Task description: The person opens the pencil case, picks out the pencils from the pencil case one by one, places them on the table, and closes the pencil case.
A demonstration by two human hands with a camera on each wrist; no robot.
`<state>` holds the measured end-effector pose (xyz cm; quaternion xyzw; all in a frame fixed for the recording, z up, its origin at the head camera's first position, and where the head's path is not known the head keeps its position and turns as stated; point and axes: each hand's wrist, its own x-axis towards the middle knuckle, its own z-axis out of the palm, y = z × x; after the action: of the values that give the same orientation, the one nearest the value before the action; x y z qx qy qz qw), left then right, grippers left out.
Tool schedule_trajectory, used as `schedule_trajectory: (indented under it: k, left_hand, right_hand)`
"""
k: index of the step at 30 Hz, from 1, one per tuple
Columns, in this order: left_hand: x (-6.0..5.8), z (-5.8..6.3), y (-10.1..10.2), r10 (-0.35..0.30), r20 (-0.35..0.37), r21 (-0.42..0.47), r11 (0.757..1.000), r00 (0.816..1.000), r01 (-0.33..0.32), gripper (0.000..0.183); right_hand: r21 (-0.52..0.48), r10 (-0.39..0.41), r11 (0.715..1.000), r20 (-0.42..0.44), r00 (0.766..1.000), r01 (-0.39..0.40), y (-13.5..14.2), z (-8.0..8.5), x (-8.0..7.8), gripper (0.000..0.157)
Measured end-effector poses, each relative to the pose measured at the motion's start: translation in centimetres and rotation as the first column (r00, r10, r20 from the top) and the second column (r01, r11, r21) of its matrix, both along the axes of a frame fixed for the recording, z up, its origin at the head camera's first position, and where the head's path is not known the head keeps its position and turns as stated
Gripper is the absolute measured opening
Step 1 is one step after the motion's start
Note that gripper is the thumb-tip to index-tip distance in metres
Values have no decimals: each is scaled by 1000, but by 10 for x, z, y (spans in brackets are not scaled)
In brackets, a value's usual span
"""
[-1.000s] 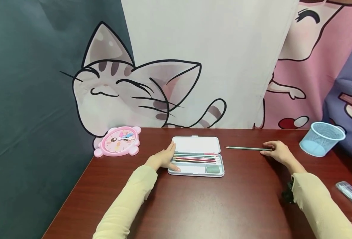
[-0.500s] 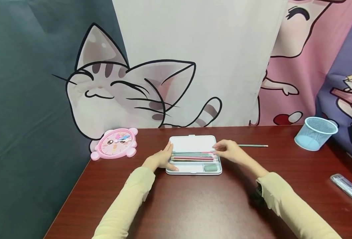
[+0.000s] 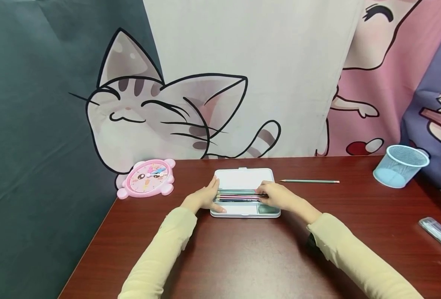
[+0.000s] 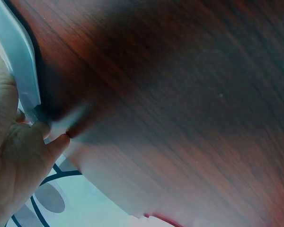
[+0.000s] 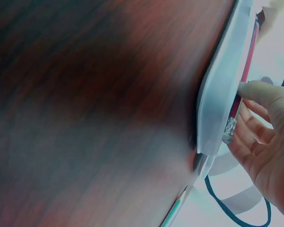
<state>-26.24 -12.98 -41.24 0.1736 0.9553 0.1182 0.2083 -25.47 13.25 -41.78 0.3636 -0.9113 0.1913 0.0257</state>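
An open white pencil case [image 3: 239,210] lies on the table, its lid folded back. Several pencils [image 3: 235,195] lie in its long compartment, and a grey-green eraser [image 3: 267,208] sits in the front right one. My left hand [image 3: 202,198] rests against the case's left edge, fingers straight by the lid and thumb on the front rim. Over the right part of the pencils, my right hand [image 3: 280,197] pinches a red pencil [image 5: 249,56] near its eraser end, as the right wrist view shows. A green pencil [image 3: 310,181] lies on the table right of the lid.
A pink toy clock [image 3: 147,178] lies at the back left. At the back right stands a light blue mesh pen holder [image 3: 400,166]. A clear plastic box [image 3: 440,236] lies near the right table edge. A printed cloth [image 3: 295,83] hangs behind the table.
My right hand has let go of the green pencil, leaving it on the table, and moved left to the pencils in the case. My left hand stays at the case's edge.
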Motion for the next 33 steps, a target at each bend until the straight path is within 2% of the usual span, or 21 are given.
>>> schedule_trajectory:
  k: [8,13,17,23,28,33]
  left_hand:
    - [-1,1,4,-16,-3,6,1000,1000,16,113]
    - [-1,3,7,-8,0,7,1000,1000,8,114]
    - [0,3,9,-12,8,21,1000,1000,12,114]
    - [1,4,8,-7,14,35,999,1000,6,114]
    - [1,3,4,3,18,54,999,1000,-4,115]
    - [1,2,1,8,29,61,998,1000,-9,115]
  right_hand:
    - [21,-17,1000,-59,998,19,3,2,5,16]
    - [15,-27,999,-111,993,29,7,0,5,11]
    - [-81,-9,997,-75,997,3,13,-2,3,13]
    - [-248,-3,969,-48,999,-9,25,-5,1,9]
    - [-314,-54,949,-46,997,37,39,-5,2,7]
    - [-337,-97,939,-55,994,73,58,-6,3,8]
